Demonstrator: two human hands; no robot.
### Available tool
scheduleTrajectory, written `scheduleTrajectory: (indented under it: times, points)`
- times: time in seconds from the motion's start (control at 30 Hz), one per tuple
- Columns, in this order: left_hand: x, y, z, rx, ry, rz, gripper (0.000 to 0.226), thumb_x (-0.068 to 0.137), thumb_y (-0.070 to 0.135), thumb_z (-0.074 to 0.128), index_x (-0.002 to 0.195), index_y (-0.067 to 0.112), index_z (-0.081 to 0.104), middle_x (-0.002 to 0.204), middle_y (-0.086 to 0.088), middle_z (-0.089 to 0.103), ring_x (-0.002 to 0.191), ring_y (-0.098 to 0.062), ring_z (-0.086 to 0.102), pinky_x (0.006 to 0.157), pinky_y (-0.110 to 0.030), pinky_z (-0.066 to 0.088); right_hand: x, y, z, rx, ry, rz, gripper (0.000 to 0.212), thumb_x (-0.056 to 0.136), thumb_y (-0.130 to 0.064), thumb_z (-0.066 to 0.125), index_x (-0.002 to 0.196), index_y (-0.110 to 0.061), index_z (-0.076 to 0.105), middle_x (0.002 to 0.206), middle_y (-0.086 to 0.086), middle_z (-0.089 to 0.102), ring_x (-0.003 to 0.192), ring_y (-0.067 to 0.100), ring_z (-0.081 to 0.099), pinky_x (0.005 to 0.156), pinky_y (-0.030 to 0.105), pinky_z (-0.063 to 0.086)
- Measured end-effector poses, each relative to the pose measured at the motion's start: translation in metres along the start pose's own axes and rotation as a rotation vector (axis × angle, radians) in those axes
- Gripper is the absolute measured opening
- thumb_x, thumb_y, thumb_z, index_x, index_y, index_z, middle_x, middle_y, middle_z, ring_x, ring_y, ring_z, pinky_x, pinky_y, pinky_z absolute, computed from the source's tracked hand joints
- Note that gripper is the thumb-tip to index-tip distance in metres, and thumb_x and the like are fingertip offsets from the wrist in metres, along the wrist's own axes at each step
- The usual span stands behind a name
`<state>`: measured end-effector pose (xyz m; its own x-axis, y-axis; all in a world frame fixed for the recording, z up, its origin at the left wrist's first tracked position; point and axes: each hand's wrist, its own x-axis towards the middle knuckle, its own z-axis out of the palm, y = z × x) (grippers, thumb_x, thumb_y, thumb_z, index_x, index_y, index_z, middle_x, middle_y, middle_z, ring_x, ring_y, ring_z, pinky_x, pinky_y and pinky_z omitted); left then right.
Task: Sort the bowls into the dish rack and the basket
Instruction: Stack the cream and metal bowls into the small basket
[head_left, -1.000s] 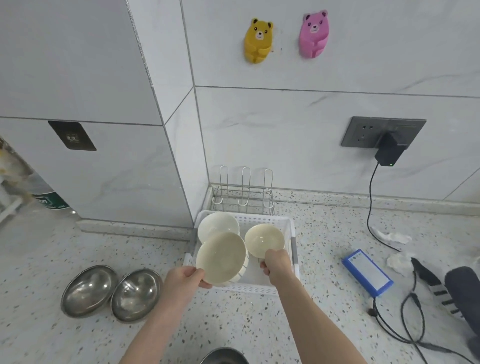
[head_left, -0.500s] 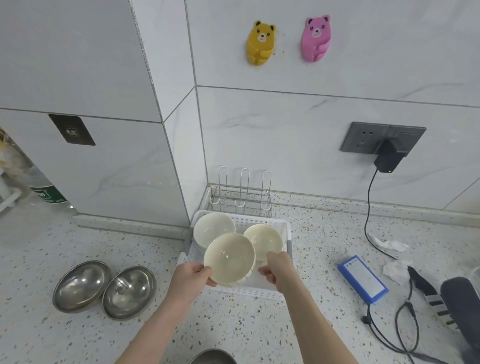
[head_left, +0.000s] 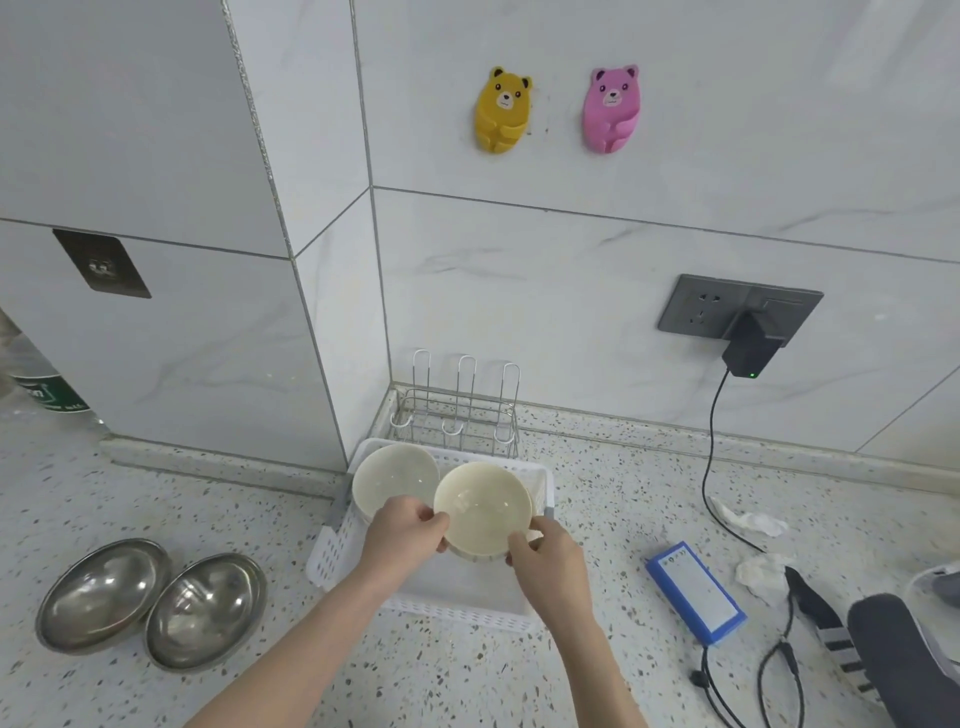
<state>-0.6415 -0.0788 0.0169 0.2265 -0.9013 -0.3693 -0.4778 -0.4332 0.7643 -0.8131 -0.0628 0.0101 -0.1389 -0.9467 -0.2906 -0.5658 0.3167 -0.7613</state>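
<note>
A white slatted plastic basket (head_left: 337, 551) stands on the speckled counter in front of a wire dish rack (head_left: 457, 410) that holds nothing. Over the basket's right half I hold a cream bowl (head_left: 480, 506), stacked on another cream bowl whose lower edge shows beneath it. My left hand (head_left: 400, 535) pinches its left rim and my right hand (head_left: 550, 553) grips its right side. A third cream bowl (head_left: 395, 475) sits in the basket's far left. Two steel bowls (head_left: 101, 592) (head_left: 205, 608) lie side by side on the counter to the left.
Right of the basket lie a blue-edged flat device (head_left: 696, 590), black cables (head_left: 779, 670) running to a charger (head_left: 753, 348) in the wall socket, crumpled tissue (head_left: 748, 522) and a striped shoe (head_left: 821, 618). A bottle (head_left: 41, 384) stands at the far left. Tiled walls close the back.
The bowl in my left hand moved right and came down onto the bowl my right hand held; both hands now hold the stack together over the basket.
</note>
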Motion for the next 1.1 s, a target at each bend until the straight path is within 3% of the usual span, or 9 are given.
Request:
scheduleTrajectory:
  times: [0.1,0.2,0.27,0.33,0.4,0.57,0.83,1.0,1.1]
  points:
    - [0.007,0.004,0.008,0.023,-0.045,0.024,0.024,0.084,0.016,0.059,0.064,0.010,0.072,0.064,0.002,0.075,0.058,-0.013,0.059,0.057,-0.024,0.040,0.012,-0.001,-0.002,-0.037,0.032,0.022,0.019,0.088,-0.017,0.050,0.101,-0.009,0.060,0.083,0.007,0.069,0.073,0.020,0.062,0.055,0.026,0.044]
    - [0.010,0.007,0.016,-0.072,-0.068,0.042,0.018,0.089,0.024,0.064,0.083,0.012,0.076,0.069,0.003,0.076,0.075,-0.010,0.071,0.069,-0.023,0.048,0.022,0.000,-0.004,0.001,0.087,0.070,0.007,0.086,-0.012,0.050,0.087,-0.009,0.057,0.077,0.006,0.065,0.061,0.015,0.054,0.049,0.025,0.037]
    - [0.012,0.007,0.021,-0.161,-0.049,0.051,0.019,0.091,0.029,0.065,0.083,0.014,0.075,0.072,0.003,0.077,0.080,-0.010,0.072,0.072,-0.024,0.048,0.028,0.001,-0.005,0.022,0.117,0.107,0.009,0.086,-0.012,0.051,0.089,-0.006,0.057,0.079,0.007,0.064,0.063,0.014,0.053,0.050,0.025,0.037]
    - [0.013,0.006,0.024,-0.179,-0.044,0.025,0.026,0.093,0.035,0.063,0.080,0.015,0.073,0.074,0.003,0.077,0.078,-0.010,0.070,0.066,-0.022,0.046,0.034,0.001,-0.003,0.047,0.128,0.137,0.014,0.086,-0.014,0.052,0.094,-0.004,0.058,0.084,0.010,0.066,0.070,0.019,0.057,0.053,0.026,0.039]
    - [0.014,0.003,0.024,-0.140,-0.086,-0.063,0.037,0.094,0.046,0.056,0.085,0.012,0.070,0.074,0.001,0.078,0.062,-0.006,0.060,0.056,-0.023,0.039,0.038,0.000,0.000,0.073,0.131,0.152,0.016,0.085,-0.014,0.053,0.094,-0.003,0.059,0.086,0.012,0.068,0.076,0.024,0.060,0.057,0.028,0.042]
    - [0.016,-0.006,0.024,-0.171,-0.190,-0.259,0.059,0.092,0.066,0.045,0.114,0.012,0.055,0.082,-0.006,0.078,0.054,-0.013,0.036,0.041,-0.018,0.026,0.045,-0.001,0.007,0.051,0.140,0.163,0.010,0.085,-0.014,0.053,0.085,-0.004,0.055,0.073,0.004,0.057,0.060,0.014,0.048,0.049,0.025,0.035]
    - [0.023,-0.010,0.036,-0.253,-0.186,-0.259,0.026,0.096,0.046,0.052,0.099,0.020,0.052,0.090,-0.006,0.076,0.057,-0.014,0.041,0.041,-0.018,0.024,0.048,0.000,0.017,-0.081,0.120,0.176,0.014,0.088,-0.014,0.049,0.090,-0.001,0.054,0.073,0.004,0.052,0.059,0.015,0.045,0.046,0.024,0.030]
    - [0.025,-0.012,0.042,-0.265,-0.139,-0.224,0.018,0.098,0.033,0.052,0.087,0.021,0.058,0.082,-0.003,0.077,0.055,-0.014,0.042,0.042,-0.018,0.025,0.045,0.003,0.024,-0.125,0.103,0.151,0.029,0.090,-0.012,0.048,0.114,0.003,0.052,0.093,0.013,0.065,0.069,0.020,0.052,0.046,0.022,0.035]
    - [0.027,-0.013,0.046,-0.273,-0.116,-0.219,0.018,0.098,0.030,0.052,0.087,0.018,0.060,0.083,-0.007,0.077,0.053,-0.013,0.044,0.040,-0.017,0.026,0.045,0.004,0.025,-0.150,0.102,0.152,0.017,0.091,-0.012,0.047,0.100,0.001,0.054,0.081,0.009,0.059,0.060,0.017,0.050,0.051,0.026,0.041]
